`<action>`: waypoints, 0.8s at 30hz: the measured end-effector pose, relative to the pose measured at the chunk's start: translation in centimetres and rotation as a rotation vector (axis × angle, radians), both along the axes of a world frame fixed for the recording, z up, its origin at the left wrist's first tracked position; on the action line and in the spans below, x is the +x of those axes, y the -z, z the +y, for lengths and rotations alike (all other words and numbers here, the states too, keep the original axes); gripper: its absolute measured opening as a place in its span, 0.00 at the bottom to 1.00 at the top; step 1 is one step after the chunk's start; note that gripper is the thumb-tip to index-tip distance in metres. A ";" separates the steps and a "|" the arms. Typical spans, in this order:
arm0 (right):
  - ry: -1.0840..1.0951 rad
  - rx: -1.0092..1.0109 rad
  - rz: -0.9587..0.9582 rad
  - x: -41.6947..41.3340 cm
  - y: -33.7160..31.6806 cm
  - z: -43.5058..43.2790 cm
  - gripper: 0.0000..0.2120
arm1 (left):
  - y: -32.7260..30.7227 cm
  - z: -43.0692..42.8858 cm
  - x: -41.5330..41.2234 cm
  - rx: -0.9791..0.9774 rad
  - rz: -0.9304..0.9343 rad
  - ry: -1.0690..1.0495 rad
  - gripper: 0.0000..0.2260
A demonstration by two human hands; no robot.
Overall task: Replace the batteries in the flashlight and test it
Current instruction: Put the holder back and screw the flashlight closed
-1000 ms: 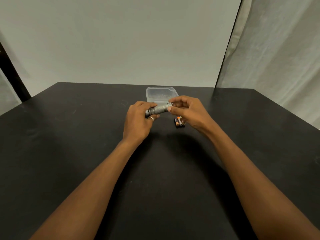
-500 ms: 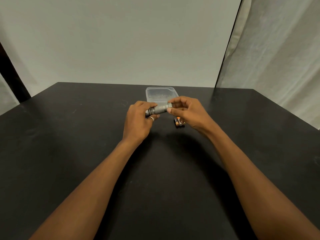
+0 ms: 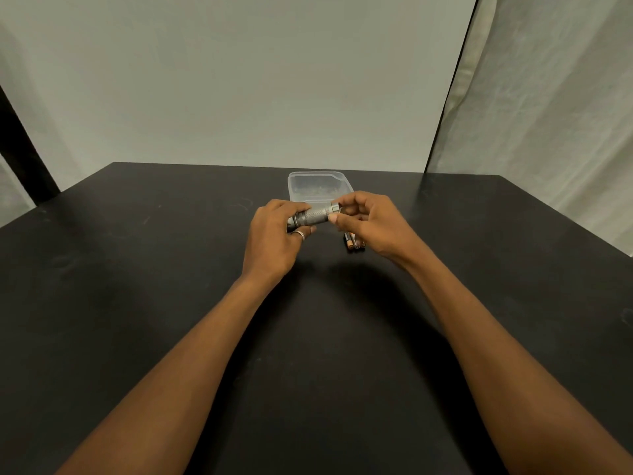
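Note:
A small grey metal flashlight (image 3: 315,215) is held level above the black table (image 3: 137,286), between both hands. My left hand (image 3: 274,238), with a ring on one finger, grips its left end. My right hand (image 3: 370,224) pinches the cap at its right end between thumb and fingers. A few small batteries (image 3: 352,242) with orange ends lie on the table just under my right hand, partly hidden by it.
A clear plastic container (image 3: 320,185) sits on the table right behind the flashlight. Pale curtains hang behind the table and along its right side. A dark post stands at the far left.
My right hand's fingers have shifted a little on the flashlight's right end, and the flashlight has tilted slightly. The left hand and the batteries have stayed in place.

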State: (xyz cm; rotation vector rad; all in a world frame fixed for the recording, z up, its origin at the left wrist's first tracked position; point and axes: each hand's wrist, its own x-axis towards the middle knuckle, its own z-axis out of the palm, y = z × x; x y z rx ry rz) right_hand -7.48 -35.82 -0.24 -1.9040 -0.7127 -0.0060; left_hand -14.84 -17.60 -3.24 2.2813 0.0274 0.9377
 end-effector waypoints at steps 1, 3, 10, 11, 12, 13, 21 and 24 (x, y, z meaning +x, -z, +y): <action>0.027 -0.027 -0.026 0.0 0.1 0.0 0.11 | 0.0 0.0 0.0 0.000 0.000 0.001 0.17; 0.091 -0.075 -0.060 -0.1 0.1 0.2 0.13 | -0.1 -0.1 -0.1 0.001 -0.005 0.007 0.17; 0.152 -0.066 -0.066 -0.6 0.1 0.4 0.21 | -0.2 -0.2 -0.2 0.007 -0.020 0.021 0.17; 0.114 -0.035 -0.039 -0.5 0.0 0.3 0.16 | -0.2 -0.2 -0.2 0.006 -0.021 0.016 0.17; 0.057 0.003 -0.006 -0.3 -0.1 0.1 0.11 | -0.1 -0.1 -0.2 -0.001 -0.022 0.014 0.17; 0.003 0.034 0.024 -0.2 -0.2 0.0 0.09 | -0.1 -0.1 -0.2 -0.010 -0.025 0.014 0.17; 0.091 -0.041 -0.002 -0.1 0.2 -0.1 0.21 | -0.2 -0.2 -0.3 0.001 -0.023 0.028 0.16; 0.147 -0.081 -0.049 -0.3 0.2 0.1 0.26 | -0.2 -0.3 -0.3 0.001 -0.019 0.027 0.17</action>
